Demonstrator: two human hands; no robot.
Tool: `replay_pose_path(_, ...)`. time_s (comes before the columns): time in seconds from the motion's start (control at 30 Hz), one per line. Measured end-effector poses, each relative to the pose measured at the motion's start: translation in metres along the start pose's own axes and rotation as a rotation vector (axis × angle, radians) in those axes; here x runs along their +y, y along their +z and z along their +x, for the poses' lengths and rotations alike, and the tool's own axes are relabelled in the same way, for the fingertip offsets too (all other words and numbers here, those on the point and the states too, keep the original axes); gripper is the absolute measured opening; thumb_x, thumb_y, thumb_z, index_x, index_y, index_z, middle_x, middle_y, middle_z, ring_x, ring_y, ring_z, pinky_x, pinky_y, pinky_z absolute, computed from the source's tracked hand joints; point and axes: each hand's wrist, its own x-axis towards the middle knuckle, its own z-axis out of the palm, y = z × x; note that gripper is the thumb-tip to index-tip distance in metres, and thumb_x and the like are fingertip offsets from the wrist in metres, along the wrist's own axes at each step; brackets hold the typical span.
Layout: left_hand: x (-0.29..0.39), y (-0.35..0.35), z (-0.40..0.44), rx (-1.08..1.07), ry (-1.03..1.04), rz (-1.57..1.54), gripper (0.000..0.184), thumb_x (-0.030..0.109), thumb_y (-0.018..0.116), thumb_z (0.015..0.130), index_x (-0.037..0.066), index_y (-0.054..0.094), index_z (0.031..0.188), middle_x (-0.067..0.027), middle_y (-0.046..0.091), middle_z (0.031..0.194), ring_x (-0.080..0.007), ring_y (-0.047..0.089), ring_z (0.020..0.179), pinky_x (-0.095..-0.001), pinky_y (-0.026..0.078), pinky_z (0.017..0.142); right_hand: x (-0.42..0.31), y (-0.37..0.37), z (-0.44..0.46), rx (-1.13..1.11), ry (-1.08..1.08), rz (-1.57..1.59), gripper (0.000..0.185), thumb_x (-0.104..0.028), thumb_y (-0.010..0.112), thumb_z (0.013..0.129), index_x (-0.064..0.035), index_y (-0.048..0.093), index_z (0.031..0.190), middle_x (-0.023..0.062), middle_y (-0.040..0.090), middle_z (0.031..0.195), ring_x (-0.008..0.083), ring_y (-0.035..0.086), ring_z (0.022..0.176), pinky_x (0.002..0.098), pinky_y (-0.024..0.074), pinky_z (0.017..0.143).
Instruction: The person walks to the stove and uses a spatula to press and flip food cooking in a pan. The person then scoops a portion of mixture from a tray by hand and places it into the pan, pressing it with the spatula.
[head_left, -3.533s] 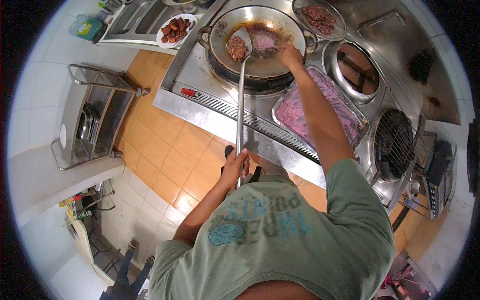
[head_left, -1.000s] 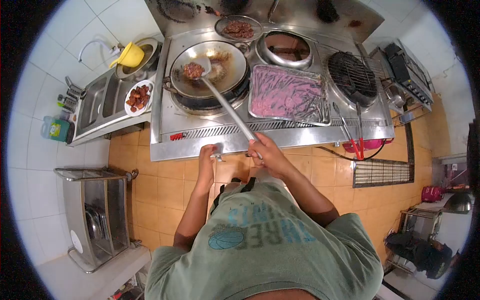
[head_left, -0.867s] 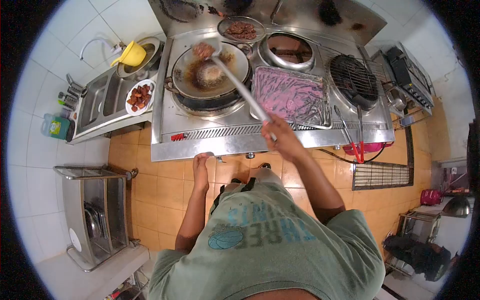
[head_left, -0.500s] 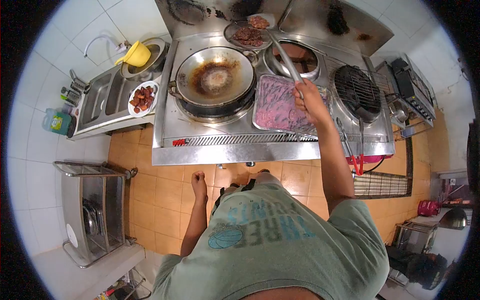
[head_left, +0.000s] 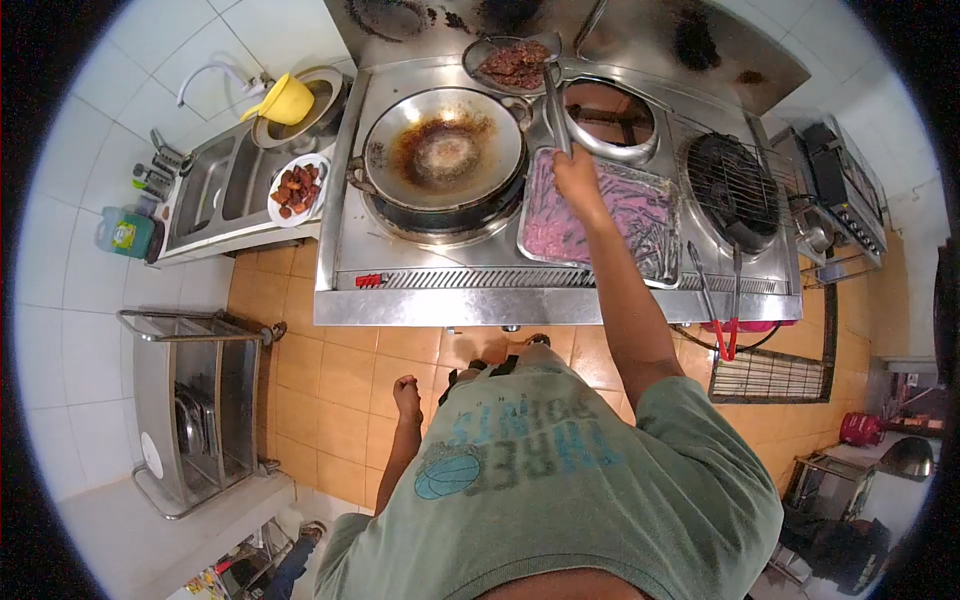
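My right hand [head_left: 577, 183] is wrapped round the long handle of a metal wok spatula [head_left: 557, 112], above the stove's middle. The spatula's far end is tilted at the right edge of a plate [head_left: 472, 70] heaped with dark cooked meat [head_left: 515, 65]. Below my hand lies a metal tray [head_left: 668, 275] with a purplish-pink, dark-streaked surface [head_left: 560, 205]. The large wok [head_left: 445, 150] to the left has brown residue and no food. My left hand [head_left: 407, 398] hangs beside my body, fingers curled, with nothing visible in it.
Left of the stove stand a double sink [head_left: 205, 205], a yellow dipper [head_left: 288, 98] and a white plate [head_left: 318, 165] of browned chunks. A round metal pot [head_left: 625, 152], a wire grill [head_left: 732, 190] and red-handled tongs [head_left: 728, 345] are on the right.
The spatula, level with food on it behind the plate before, is now tipped at the plate's right edge. My right hand has moved left. The plate's pile looks larger.
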Motion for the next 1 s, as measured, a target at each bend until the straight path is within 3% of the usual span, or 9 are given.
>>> replay_pose_path(0.17, -0.007, -0.009, 0.005, 0.036, -0.026, -0.029, 0.004, 0.011, 0.052, 0.082, 0.012, 0.052, 0.086, 0.0012, 0.050, 0.070, -0.0081, 0.039, 0.051, -0.0225, 0.031, 0.040, -0.013, -0.003, -0.019, 0.044, -0.052, -0.331, 0.030, -0.018, 0.049, 0.082, 0.0012, 0.052, 0.104, 0.0294, 0.060, 0.086, 0.0467, 0.057, 0.085, 0.0501, 0.0447, 0.076)
replay_pose_path(0.3, -0.003, -0.007, 0.016, 0.017, -0.045, -0.024, 0.007, 0.007, 0.050, 0.082, 0.009, 0.052, 0.088, -0.0004, 0.052, 0.075, -0.0081, 0.040, 0.052, -0.0219, 0.031, 0.040, -0.012, -0.009, -0.022, 0.038, -0.052, -0.379, 0.029, -0.017, 0.050, 0.081, 0.0033, 0.050, 0.102, 0.0308, 0.059, 0.082, 0.0481, 0.057, 0.080, 0.0527, 0.0451, 0.072)
replay_pose_path(0.4, 0.000, 0.003, 0.019, 0.049, -0.035, 0.009, 0.008, 0.004, 0.049, 0.081, 0.007, 0.052, 0.089, -0.0011, 0.053, 0.077, -0.0095, 0.046, 0.061, -0.0213, 0.038, 0.049, -0.009, -0.012, -0.025, 0.060, -0.125, -0.458, 0.030, -0.016, 0.051, 0.081, 0.0064, 0.048, 0.101, 0.0317, 0.059, 0.080, 0.0475, 0.058, 0.078, 0.0524, 0.0456, 0.071)
replay_pose_path(0.5, -0.017, 0.003, 0.034, -0.010, 0.059, -0.035, 0.009, 0.001, 0.048, 0.081, 0.005, 0.052, 0.089, -0.0023, 0.054, 0.080, -0.0117, 0.050, 0.072, -0.0228, 0.042, 0.066, -0.009, -0.014, -0.028, 0.083, -0.175, -0.504, 0.032, -0.015, 0.051, 0.081, 0.0088, 0.046, 0.102, 0.0319, 0.058, 0.077, 0.0473, 0.058, 0.076, 0.0523, 0.0460, 0.069)
replay_pose_path(0.53, -0.027, 0.003, 0.040, -0.019, 0.158, -0.038, 0.014, 0.008, 0.047, 0.079, 0.013, 0.054, 0.090, 0.0015, 0.055, 0.076, -0.0076, 0.042, 0.055, -0.0226, 0.034, 0.043, -0.008, -0.014, -0.028, 0.093, -0.182, -0.520, 0.033, -0.015, 0.051, 0.081, 0.0092, 0.045, 0.102, 0.0317, 0.058, 0.076, 0.0472, 0.058, 0.075, 0.0522, 0.0461, 0.068)
replay_pose_path(0.63, -0.036, -0.001, 0.042, -0.073, 0.146, -0.007, 0.015, 0.006, 0.047, 0.077, 0.011, 0.053, 0.090, 0.0006, 0.055, 0.078, -0.0074, 0.044, 0.058, -0.0213, 0.036, 0.044, -0.009, -0.014, -0.032, 0.113, -0.177, -0.525, 0.028, -0.014, 0.050, 0.081, 0.0063, 0.046, 0.101, 0.0312, 0.058, 0.074, 0.0473, 0.058, 0.074, 0.0522, 0.0455, 0.069)
replay_pose_path(0.73, -0.028, 0.001, 0.024, -0.042, 0.049, -0.045, 0.021, -0.010, 0.040, 0.076, 0.005, 0.052, 0.084, -0.0042, 0.054, 0.081, -0.0140, 0.051, 0.078, -0.0240, 0.041, 0.075, -0.011, -0.015, -0.034, 0.083, -0.184, -0.567, 0.031, -0.013, 0.050, 0.081, 0.0087, 0.045, 0.103, 0.0310, 0.058, 0.073, 0.0473, 0.058, 0.073, 0.0524, 0.0463, 0.067)
replay_pose_path(0.93, -0.020, -0.003, 0.007, -0.089, -0.008, -0.099, 0.020, -0.010, 0.040, 0.075, 0.004, 0.051, 0.083, -0.0041, 0.053, 0.080, -0.0116, 0.048, 0.069, -0.0217, 0.040, 0.062, 0.003, -0.011, -0.032, 0.081, -0.263, -0.594, 0.036, -0.013, 0.049, 0.082, 0.0115, 0.044, 0.109, 0.0306, 0.059, 0.072, 0.0461, 0.059, 0.070, 0.0516, 0.0480, 0.065)
replay_pose_path(1.0, -0.031, -0.005, 0.018, -0.069, 0.061, -0.121, 0.019, -0.009, 0.040, 0.076, 0.005, 0.051, 0.083, -0.0036, 0.052, 0.078, -0.0105, 0.046, 0.066, -0.0211, 0.039, 0.057, 0.001, -0.014, -0.034, 0.080, -0.255, -0.626, 0.037, -0.012, 0.049, 0.083, 0.0100, 0.044, 0.112, 0.0300, 0.059, 0.074, 0.0455, 0.060, 0.071, 0.0510, 0.0481, 0.065)
